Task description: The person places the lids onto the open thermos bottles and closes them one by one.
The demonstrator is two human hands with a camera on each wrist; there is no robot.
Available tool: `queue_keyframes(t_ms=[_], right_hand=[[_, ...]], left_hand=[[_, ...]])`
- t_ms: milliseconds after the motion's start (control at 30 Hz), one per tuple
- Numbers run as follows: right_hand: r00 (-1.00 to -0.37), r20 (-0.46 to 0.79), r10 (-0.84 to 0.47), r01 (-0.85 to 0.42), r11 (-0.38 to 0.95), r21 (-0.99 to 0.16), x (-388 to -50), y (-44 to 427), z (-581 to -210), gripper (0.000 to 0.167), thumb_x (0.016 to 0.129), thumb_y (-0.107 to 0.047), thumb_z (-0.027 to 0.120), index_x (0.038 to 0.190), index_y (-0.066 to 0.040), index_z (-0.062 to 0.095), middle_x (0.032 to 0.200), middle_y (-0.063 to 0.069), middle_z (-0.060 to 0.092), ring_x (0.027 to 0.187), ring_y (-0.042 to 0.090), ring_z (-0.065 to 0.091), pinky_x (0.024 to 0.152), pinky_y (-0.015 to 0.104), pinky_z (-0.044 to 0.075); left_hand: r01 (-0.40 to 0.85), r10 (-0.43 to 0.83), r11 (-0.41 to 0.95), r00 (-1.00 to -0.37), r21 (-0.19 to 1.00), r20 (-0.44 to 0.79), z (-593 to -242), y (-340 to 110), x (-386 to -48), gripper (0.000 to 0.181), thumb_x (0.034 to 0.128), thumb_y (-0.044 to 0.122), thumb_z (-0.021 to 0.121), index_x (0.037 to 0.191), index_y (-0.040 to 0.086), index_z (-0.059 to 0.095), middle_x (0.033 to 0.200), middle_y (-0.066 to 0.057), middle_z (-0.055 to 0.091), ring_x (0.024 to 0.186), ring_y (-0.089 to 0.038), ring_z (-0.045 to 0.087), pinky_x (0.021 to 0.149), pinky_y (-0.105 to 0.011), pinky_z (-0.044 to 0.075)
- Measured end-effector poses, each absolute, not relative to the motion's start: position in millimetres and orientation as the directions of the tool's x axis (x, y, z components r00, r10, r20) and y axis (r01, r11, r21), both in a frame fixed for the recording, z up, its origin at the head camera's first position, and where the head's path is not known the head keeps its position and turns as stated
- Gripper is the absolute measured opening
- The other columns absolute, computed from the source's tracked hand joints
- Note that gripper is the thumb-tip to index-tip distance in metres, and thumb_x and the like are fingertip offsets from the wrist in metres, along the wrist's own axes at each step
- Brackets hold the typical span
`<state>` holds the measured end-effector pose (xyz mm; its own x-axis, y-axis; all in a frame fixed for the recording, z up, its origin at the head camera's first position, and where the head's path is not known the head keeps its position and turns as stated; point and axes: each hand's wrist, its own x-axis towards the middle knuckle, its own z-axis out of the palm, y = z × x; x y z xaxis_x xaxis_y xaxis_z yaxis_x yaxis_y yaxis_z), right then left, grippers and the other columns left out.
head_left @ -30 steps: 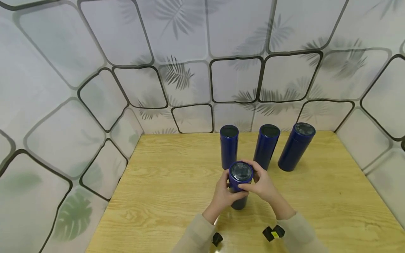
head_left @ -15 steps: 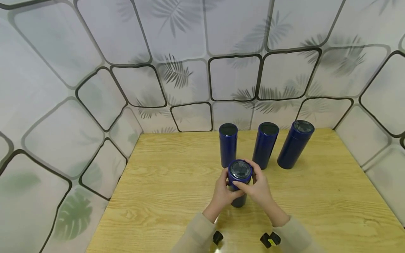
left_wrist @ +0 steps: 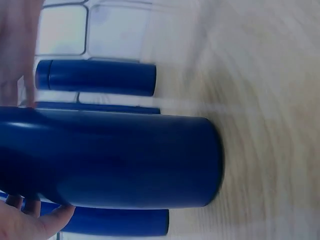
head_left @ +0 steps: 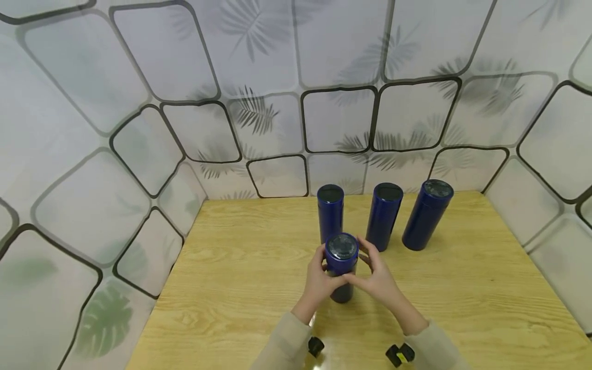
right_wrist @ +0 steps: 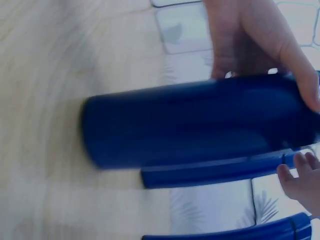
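A dark blue thermos bottle (head_left: 341,263) with a glossy dark top stands nearly upright between both hands in the head view. My left hand (head_left: 319,280) grips its upper part, the thumb across the front; that thumb also shows on the bottle in the right wrist view. Around the other side curves my right hand (head_left: 376,280), fingers spread near the lid and thumb close to the left thumb. In the right wrist view, the right fingertips (right_wrist: 295,175) are slightly apart from the bottle's side. The bottle's base appears at the table (head_left: 240,288).
Behind the held bottle stand three similar blue bottles: one on the left (head_left: 330,213), a middle one (head_left: 384,216) and one on the right (head_left: 426,216). A patterned wall covering (head_left: 273,123) rises along the table's back and sides.
The right thumb has come down off the bottle's front below the lid, and the right fingers have loosened outward. The left hand keeps its grip. The view has shifted slightly.
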<state>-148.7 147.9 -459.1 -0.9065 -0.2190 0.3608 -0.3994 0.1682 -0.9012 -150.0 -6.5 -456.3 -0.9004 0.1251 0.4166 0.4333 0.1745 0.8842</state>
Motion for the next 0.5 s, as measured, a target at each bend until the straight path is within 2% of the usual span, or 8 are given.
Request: queue_keyframes(t_ms=[100,267,500], right_hand=[[-0.927,0.303,-0.221,-0.35,0.219,-0.911,-148.5,150.6,-473.0,0.074,0.071,0.006,0.069,0.131,0.011,0.025,0.128,0.03,0.032,0.116,0.042,0.033,0.087,0.055,0.032],[-0.953,0.192,-0.236,-0.258,0.294,-0.92,-146.5,155.0,-493.0,0.068,0.072,0.001,0.07,0.129,0.007,0.033,0.128,0.027,0.032,0.115,0.042,0.034,0.086,0.055,0.033],[-0.952,0.164,-0.258,-0.247,0.333,-0.91,-144.4,158.2,-503.6,0.061,0.074,-0.005,0.071,0.126,0.003,0.04,0.126,0.021,0.037,0.114,0.039,0.035,0.087,0.053,0.034]], left_hand=[[0.377,0.093,0.181,-0.926,0.908,0.365,-455.7,-14.1,-154.1,0.061,0.0639,0.004,0.077,0.116,-0.001,0.046,0.106,-0.012,0.056,0.093,-0.021,0.05,0.07,-0.035,0.045],[0.342,0.053,0.191,-0.94,0.92,0.338,-455.3,-31.2,-167.8,0.06,0.0664,0.004,0.076,0.117,0.0,0.045,0.107,-0.013,0.054,0.095,-0.025,0.05,0.072,-0.039,0.044],[0.349,-0.029,0.222,-0.931,0.91,0.364,-453.7,-56.9,-194.3,0.061,0.0673,0.002,0.075,0.118,-0.004,0.042,0.109,-0.019,0.053,0.098,-0.031,0.05,0.074,-0.044,0.045]])
